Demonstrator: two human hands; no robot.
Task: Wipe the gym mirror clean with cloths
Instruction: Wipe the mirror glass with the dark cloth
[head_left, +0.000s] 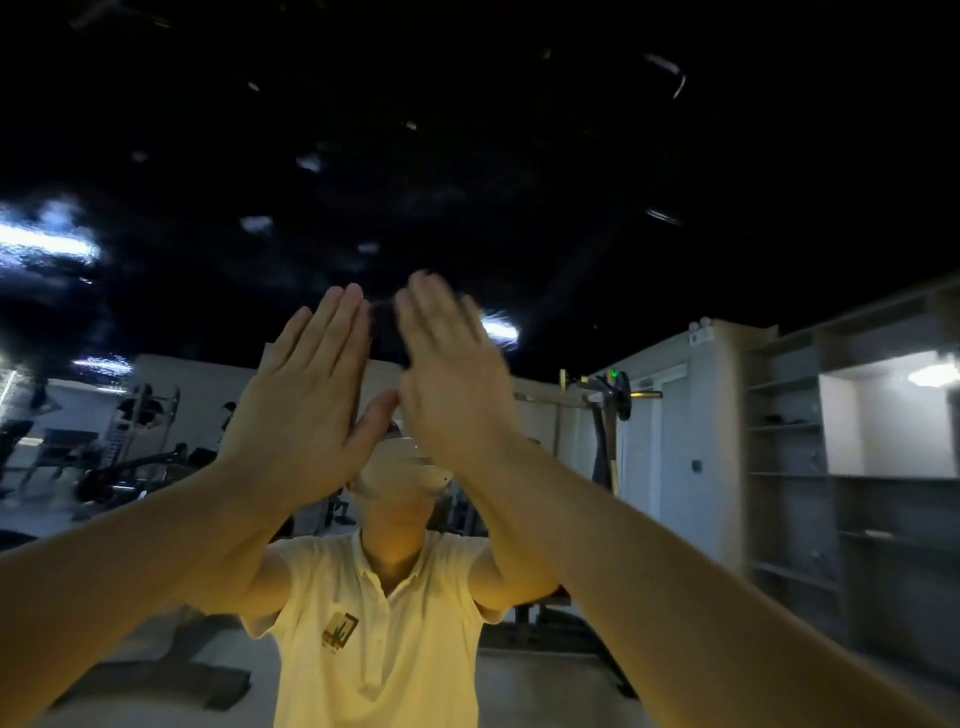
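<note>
The gym mirror fills the view and shows pale smears and spots over the dark reflected ceiling. My left hand and my right hand are raised side by side in front of it, flat, fingers straight, backs toward me. The right hand is motion-blurred. No cloth shows in either hand; the palms are hidden. Behind the hands the mirror reflects a person in a white polo shirt.
The reflection shows gym machines at the left, a barbell rack right of centre, a pale door, and grey shelving at the right. A dark floor mat lies at the lower left.
</note>
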